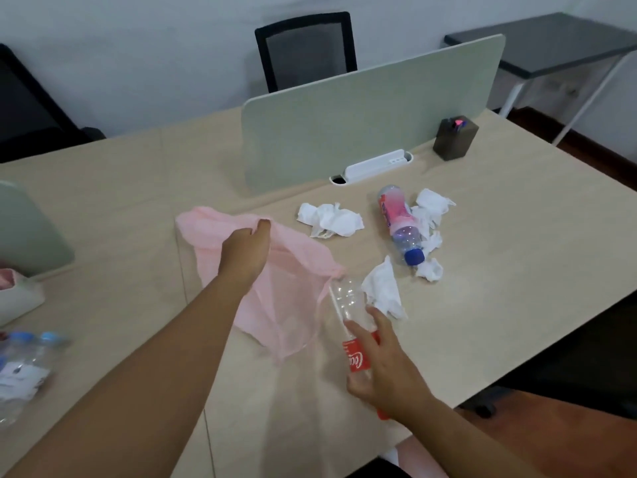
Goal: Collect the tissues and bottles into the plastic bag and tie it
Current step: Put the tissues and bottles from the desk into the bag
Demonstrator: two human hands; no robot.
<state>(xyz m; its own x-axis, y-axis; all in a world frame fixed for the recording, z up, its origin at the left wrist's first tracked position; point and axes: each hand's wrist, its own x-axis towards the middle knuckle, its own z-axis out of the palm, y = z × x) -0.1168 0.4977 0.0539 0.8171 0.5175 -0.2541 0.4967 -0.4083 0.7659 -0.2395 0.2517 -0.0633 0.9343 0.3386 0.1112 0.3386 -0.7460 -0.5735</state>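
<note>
A thin pink plastic bag [293,281] lies spread on the beige table [499,270]. My left hand [246,251] pinches its far edge. My right hand [382,367] grips a clear bottle with a red label [348,312], its upper end resting at the bag's right edge. A second bottle with a pink label and blue cap [400,224] lies on its side further right. Crumpled white tissues are scattered: one clump [331,219] beyond the bag, one [384,291] beside my right hand, several [432,215] around the second bottle.
A pale green divider screen [372,122] stands across the table's back, with a white power strip [375,165] at its foot. A dark pen holder [455,138] sits at the back right. Blurred bottles [24,363] lie at the left edge. A black chair [305,50] stands behind.
</note>
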